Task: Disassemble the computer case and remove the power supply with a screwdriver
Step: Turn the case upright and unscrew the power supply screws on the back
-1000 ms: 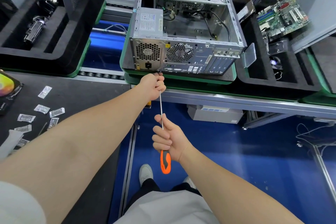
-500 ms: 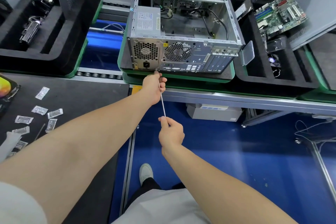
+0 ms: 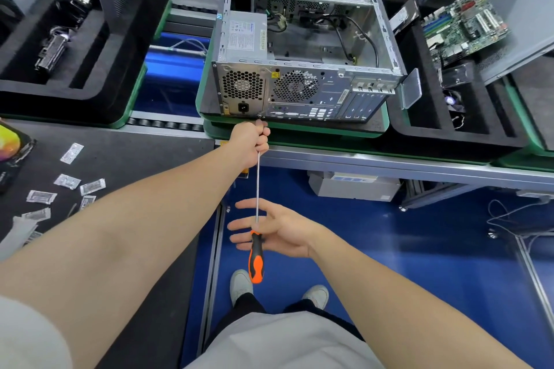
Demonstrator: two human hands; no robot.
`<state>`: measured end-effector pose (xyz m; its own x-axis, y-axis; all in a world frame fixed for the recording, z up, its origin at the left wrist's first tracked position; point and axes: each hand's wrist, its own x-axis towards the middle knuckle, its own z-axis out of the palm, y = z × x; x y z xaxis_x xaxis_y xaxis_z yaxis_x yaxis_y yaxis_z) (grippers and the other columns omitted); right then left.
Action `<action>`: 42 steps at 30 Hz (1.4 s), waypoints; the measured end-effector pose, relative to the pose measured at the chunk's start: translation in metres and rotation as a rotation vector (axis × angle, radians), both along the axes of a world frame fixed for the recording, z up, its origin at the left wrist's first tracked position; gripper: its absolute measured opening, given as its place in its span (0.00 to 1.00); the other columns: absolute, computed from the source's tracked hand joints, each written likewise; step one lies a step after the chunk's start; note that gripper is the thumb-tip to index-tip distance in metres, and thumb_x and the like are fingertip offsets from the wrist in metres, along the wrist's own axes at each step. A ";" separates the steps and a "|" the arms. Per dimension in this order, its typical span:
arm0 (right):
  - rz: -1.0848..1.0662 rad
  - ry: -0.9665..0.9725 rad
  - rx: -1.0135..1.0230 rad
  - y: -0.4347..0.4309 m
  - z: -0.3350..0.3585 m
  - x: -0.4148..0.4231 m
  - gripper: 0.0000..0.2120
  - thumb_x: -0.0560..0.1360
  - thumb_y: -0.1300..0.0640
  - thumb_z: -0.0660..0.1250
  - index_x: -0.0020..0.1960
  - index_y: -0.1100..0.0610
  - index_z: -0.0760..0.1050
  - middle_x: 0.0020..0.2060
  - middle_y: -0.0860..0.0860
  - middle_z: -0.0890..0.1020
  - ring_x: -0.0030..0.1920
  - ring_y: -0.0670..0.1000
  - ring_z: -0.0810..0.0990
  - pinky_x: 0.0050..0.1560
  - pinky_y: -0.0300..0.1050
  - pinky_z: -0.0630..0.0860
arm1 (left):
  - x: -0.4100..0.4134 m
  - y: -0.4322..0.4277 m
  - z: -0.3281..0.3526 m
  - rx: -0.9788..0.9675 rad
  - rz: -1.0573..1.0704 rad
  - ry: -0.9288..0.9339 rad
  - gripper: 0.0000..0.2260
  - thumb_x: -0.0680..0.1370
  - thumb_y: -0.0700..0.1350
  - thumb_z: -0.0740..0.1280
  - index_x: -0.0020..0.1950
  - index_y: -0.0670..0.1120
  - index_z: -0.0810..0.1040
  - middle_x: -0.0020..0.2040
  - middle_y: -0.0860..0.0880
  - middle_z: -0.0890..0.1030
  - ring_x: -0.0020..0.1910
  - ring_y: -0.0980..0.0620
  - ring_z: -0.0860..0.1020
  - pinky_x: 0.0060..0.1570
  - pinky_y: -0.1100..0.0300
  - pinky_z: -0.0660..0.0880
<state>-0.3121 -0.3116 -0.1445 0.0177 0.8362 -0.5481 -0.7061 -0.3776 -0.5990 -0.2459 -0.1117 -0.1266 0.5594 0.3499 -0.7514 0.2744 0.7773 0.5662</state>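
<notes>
Fingers (image 3: 243,223) of right hand (image 3: 278,231) spread straight, released, behind screwdriver (image 3: 255,260) handle, well short of computer case (image 3: 302,93) | left hand (image 3: 250,139) clenched round screwdriver shaft, at case's rear bottom edge | power supply (image 3: 245,36) seated inside case's rear left corner

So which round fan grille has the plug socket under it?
The left fan grille, on the power supply: the black socket sits right below it. The right fan grille has only small ports below.
</notes>
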 end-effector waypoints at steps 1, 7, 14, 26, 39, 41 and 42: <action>0.035 -0.022 -0.001 0.001 0.000 0.004 0.23 0.84 0.70 0.61 0.76 0.56 0.69 0.67 0.66 0.81 0.66 0.67 0.81 0.66 0.63 0.80 | 0.000 0.000 0.000 -0.004 0.003 -0.004 0.11 0.86 0.42 0.56 0.47 0.42 0.74 0.34 0.49 0.71 0.19 0.57 0.58 0.18 0.64 0.55; 0.144 -0.289 -0.093 0.011 0.003 0.010 0.16 0.78 0.63 0.76 0.64 0.60 0.77 0.52 0.66 0.86 0.51 0.62 0.87 0.53 0.55 0.85 | -0.001 0.001 0.000 -0.034 -0.007 -0.019 0.14 0.87 0.45 0.56 0.46 0.43 0.74 0.30 0.50 0.72 0.20 0.57 0.58 0.19 0.64 0.55; 0.173 -0.676 -0.286 0.021 0.006 -0.001 0.16 0.69 0.49 0.85 0.44 0.58 0.83 0.30 0.48 0.82 0.31 0.46 0.80 0.32 0.42 0.78 | 0.002 -0.001 0.002 -0.078 0.039 -0.028 0.17 0.87 0.46 0.53 0.44 0.43 0.75 0.29 0.50 0.72 0.19 0.56 0.60 0.19 0.63 0.55; -0.387 0.229 0.024 0.010 0.012 -0.003 0.27 0.86 0.35 0.54 0.43 0.54 0.76 0.25 0.49 0.65 0.20 0.47 0.61 0.21 0.40 0.62 | 0.002 -0.004 0.003 -0.188 0.112 -0.131 0.16 0.87 0.44 0.51 0.49 0.42 0.75 0.28 0.49 0.75 0.20 0.56 0.62 0.19 0.64 0.59; -0.392 -0.761 -0.639 0.041 0.026 -0.016 0.21 0.87 0.50 0.62 0.42 0.60 0.81 0.26 0.52 0.79 0.22 0.49 0.80 0.25 0.41 0.74 | 0.001 -0.004 0.004 -0.034 0.043 -0.081 0.15 0.87 0.44 0.53 0.49 0.43 0.76 0.29 0.48 0.80 0.20 0.56 0.67 0.21 0.64 0.61; -0.382 -0.788 -0.663 0.044 0.025 -0.018 0.21 0.87 0.49 0.61 0.43 0.60 0.82 0.27 0.53 0.80 0.21 0.48 0.80 0.25 0.40 0.75 | 0.001 -0.005 0.003 -0.029 0.046 -0.083 0.14 0.87 0.46 0.54 0.49 0.44 0.76 0.31 0.49 0.80 0.20 0.57 0.66 0.21 0.65 0.60; -0.366 -0.780 -0.650 0.045 0.026 -0.019 0.21 0.88 0.49 0.61 0.44 0.60 0.82 0.27 0.53 0.80 0.22 0.48 0.80 0.25 0.40 0.75 | 0.002 -0.005 0.002 -0.026 0.049 -0.079 0.14 0.87 0.47 0.55 0.48 0.44 0.76 0.31 0.49 0.80 0.21 0.57 0.65 0.20 0.65 0.59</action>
<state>-0.3310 -0.2664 -0.1188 0.7441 0.2619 -0.6146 -0.3514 -0.6290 -0.6935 -0.2443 -0.1169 -0.1243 0.6002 0.3592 -0.7146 0.1911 0.8032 0.5642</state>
